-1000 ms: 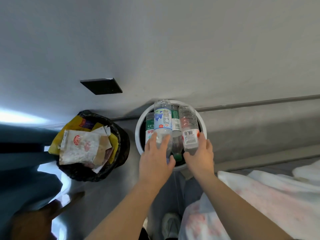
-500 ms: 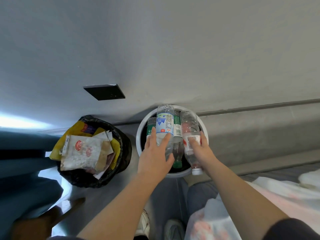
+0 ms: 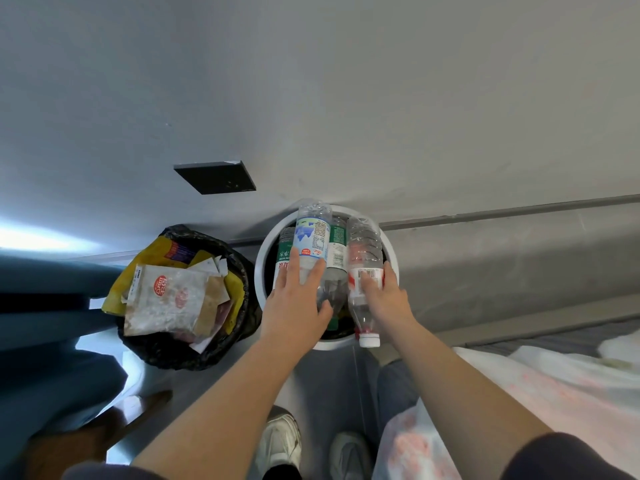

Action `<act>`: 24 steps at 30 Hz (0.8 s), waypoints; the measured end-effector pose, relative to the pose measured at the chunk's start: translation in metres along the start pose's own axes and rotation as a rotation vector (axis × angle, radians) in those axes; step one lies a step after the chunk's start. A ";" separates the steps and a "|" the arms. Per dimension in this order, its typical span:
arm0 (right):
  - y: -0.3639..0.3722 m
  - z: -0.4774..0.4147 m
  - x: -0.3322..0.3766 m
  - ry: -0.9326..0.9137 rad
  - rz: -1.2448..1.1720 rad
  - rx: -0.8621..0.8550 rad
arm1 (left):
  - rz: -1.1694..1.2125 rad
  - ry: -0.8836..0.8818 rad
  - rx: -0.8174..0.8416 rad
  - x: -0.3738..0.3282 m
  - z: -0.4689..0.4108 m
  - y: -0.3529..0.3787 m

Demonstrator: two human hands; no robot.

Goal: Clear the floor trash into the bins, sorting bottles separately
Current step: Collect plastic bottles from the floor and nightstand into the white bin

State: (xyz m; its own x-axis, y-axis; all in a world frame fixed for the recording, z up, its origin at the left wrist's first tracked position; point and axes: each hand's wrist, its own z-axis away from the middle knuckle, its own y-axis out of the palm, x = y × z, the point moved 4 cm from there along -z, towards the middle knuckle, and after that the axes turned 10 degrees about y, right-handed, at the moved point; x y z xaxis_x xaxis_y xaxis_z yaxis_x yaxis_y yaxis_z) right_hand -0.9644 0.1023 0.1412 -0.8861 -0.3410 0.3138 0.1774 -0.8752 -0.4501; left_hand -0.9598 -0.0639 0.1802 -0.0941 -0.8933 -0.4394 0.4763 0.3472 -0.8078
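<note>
The white bin's (image 3: 260, 271) mouth is blocked rim to rim by bottles (image 3: 311, 237) lying across it, with only dark slits between. The left hand (image 3: 294, 306) presses on them; the right hand (image 3: 388, 299) grips a red-labelled bottle (image 3: 365, 258) overhanging the near rim. The black bin (image 3: 240, 265) just beside is heaped with wrappers (image 3: 166, 296). The wall (image 3: 346, 98) closes the far side. Open floor (image 3: 214, 386) lies in front.

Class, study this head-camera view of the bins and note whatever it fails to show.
Head view:
- Depth of the white bin: bottles, the left hand and the right hand holding the red-label bottle cover it.
- Bottom of the black bin: wrappers bury it.
- Whether the left hand grips or presses the blue-label bottle: its back hides the palm.
- Label print: too small.
</note>
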 end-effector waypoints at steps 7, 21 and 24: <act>-0.024 0.022 0.005 -0.072 0.189 -0.053 | -0.038 -0.012 0.068 -0.007 0.009 -0.014; -0.087 0.201 0.036 -0.379 0.782 -0.178 | -0.191 -0.072 0.045 -0.057 0.132 -0.137; -0.105 0.260 0.040 -0.490 0.823 -0.208 | -0.195 -0.082 -0.026 -0.082 0.178 -0.178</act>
State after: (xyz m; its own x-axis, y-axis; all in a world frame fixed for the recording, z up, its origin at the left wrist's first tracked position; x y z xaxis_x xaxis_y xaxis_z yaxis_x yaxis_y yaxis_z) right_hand -0.9068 0.0916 0.4182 -0.2354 -0.9636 0.1270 0.5398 -0.2383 -0.8074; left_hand -0.8818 -0.1031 0.4301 -0.1099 -0.9642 -0.2413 0.4333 0.1721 -0.8847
